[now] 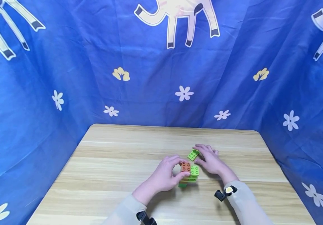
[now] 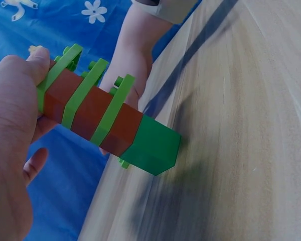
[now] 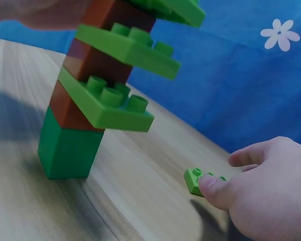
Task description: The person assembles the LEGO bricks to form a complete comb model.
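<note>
A tower of brown bricks and light green plates stands on a dark green brick. The plates jut out from its side. My left hand grips the top brown brick, thumb on the near side and fingers behind. Just beyond the tower, a loose light green plate with studs up lies on the table. Over that plate reaches my right hand, thumb and fingers spread apart around it. In the right wrist view the thumb covers part of the loose plate; whether it touches cannot be told.
The wood-grain table has rounded far corners. A blue cloth printed with flowers and animals hangs behind the table and along both sides. Both sleeves carry dark wrist straps.
</note>
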Demonstrator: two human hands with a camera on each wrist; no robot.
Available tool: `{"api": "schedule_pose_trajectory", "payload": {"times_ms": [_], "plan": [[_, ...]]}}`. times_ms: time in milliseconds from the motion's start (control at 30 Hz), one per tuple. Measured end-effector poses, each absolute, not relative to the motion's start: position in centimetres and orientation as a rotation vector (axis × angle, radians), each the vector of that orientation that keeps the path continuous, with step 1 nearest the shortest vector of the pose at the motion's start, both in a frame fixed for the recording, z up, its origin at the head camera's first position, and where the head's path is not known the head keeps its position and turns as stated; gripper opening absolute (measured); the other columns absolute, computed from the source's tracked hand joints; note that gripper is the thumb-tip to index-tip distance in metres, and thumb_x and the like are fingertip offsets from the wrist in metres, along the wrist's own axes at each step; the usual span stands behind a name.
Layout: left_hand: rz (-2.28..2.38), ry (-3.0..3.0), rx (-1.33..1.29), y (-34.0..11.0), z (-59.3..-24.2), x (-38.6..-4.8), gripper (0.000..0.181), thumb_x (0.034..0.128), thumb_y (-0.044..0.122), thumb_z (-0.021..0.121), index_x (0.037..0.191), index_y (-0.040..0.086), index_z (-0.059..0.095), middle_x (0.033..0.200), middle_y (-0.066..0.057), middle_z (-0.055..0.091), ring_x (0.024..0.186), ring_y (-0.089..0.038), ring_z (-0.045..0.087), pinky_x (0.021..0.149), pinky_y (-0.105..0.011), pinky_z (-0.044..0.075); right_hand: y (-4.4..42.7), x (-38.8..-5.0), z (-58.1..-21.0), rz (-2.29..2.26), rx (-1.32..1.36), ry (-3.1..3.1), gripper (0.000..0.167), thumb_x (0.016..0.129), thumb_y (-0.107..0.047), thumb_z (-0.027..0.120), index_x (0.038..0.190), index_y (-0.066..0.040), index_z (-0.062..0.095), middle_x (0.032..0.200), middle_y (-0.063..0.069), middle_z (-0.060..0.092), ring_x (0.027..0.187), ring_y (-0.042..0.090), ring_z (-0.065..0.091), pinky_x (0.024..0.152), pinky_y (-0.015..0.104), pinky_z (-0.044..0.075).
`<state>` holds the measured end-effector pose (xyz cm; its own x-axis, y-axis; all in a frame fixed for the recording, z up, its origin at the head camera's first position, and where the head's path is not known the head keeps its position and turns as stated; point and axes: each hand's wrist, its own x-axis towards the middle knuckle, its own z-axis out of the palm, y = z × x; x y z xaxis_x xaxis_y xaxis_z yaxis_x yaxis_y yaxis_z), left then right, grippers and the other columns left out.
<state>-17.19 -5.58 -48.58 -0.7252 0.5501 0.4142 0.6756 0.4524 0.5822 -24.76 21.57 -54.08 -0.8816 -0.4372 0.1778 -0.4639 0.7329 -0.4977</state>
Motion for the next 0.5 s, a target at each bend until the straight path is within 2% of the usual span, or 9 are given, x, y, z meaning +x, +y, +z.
{"api": "schedule_pose_trajectory", "payload": {"times_ms": [267, 500], "plan": [[-1.147, -2.535, -1.074, -5.53, -48.68, -17.15, 0.040, 0.0993, 0.046, 0.073, 0.130, 0.020, 0.071, 0.120, 0.013, 0.069, 0.115, -0.009, 0.064, 0.103, -0.040, 0.049, 21.44, -25.15, -54.75, 0.815, 0.753, -2.911, 0.054, 0.100, -0.023, 0.076, 0.150, -0.014, 0.059, 0.157, 0.010, 0.051, 0.137, 0.034, 0.044, 0.097, 0.058, 0.026], [-1.165, -2.511, -1.079, -5.57, -48.82, -17.26, 0.039, 0.0990, 0.045, 0.074, 0.128, 0.019, 0.071, 0.119, 0.013, 0.069, 0.115, -0.008, 0.064, 0.101, -0.038, 0.049, 21.34, -25.52, -55.06, 0.792, 0.733, -2.893, 0.049, 0.099, -0.024, 0.077, 0.145, -0.012, 0.064, 0.142, 0.005, 0.061, 0.123, 0.028, 0.049, 0.096, 0.056, 0.023]]}}
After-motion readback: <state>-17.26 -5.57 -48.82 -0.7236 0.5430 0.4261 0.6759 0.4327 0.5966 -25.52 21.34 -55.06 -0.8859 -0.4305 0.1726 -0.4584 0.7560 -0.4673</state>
